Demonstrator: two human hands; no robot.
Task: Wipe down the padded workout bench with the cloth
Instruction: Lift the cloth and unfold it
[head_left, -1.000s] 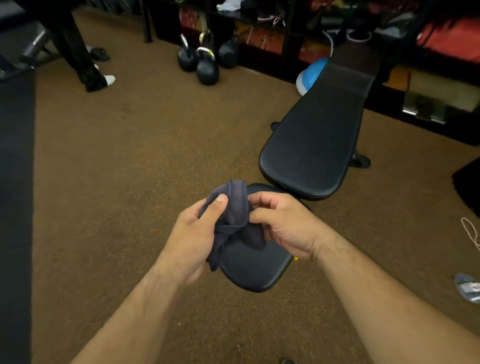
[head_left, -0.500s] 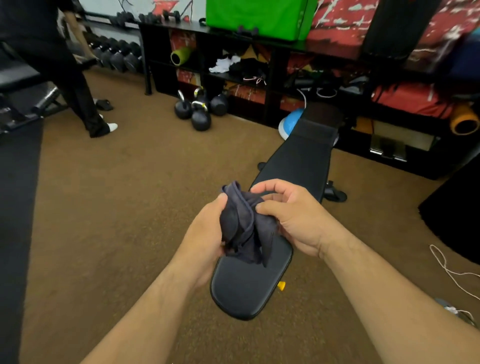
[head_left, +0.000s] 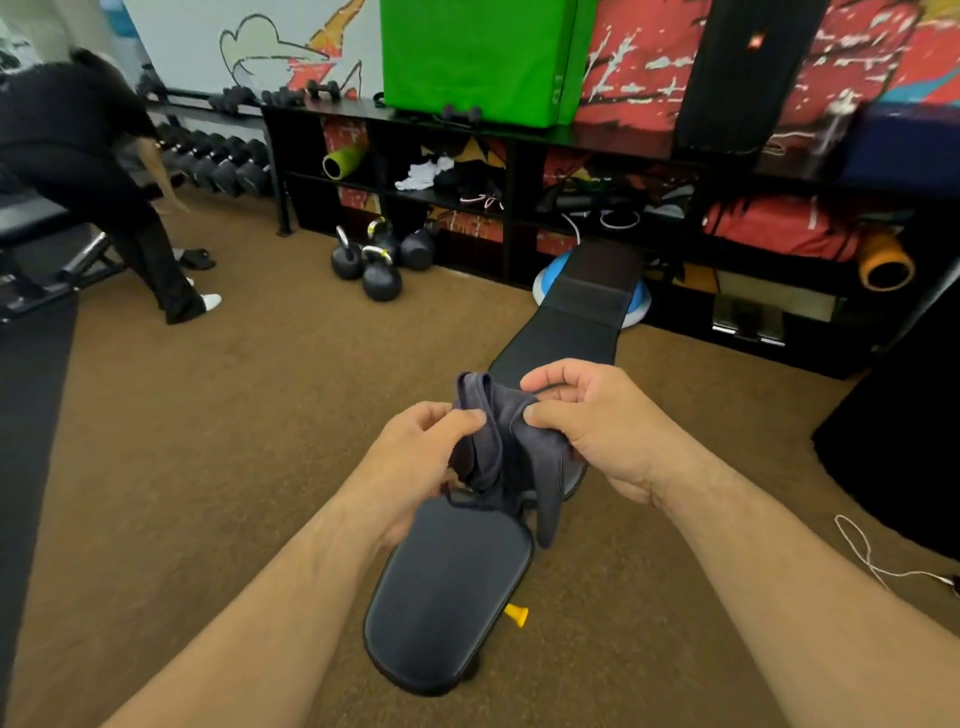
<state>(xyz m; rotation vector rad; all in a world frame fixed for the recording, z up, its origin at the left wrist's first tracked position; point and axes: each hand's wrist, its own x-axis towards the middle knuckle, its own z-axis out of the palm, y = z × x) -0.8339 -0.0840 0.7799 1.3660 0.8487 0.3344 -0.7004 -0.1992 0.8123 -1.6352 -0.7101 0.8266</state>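
The black padded workout bench (head_left: 447, 597) runs from bottom centre up toward the shelf, seat pad nearest me and back pad beyond my hands. A dark grey-blue cloth (head_left: 511, 441) is bunched in the air above the gap between the pads. My left hand (head_left: 421, 462) pinches its left side with thumb and fingers. My right hand (head_left: 592, 421) pinches its right side. A loose end of the cloth hangs down toward the seat pad. The cloth and hands hide the middle of the bench.
Several black kettlebells (head_left: 379, 270) stand on the brown carpet ahead left. A black shelf unit (head_left: 519, 140) lines the far wall, a blue balance ball (head_left: 550, 275) at its foot. A person in black (head_left: 104, 182) bends at far left. A white cord (head_left: 872, 561) lies right.
The view has tilted up, so the bench and my hands sit lower in frame and more of the shelf shows. My hands have shifted their pinch on the cloth, letting an end hang lower.
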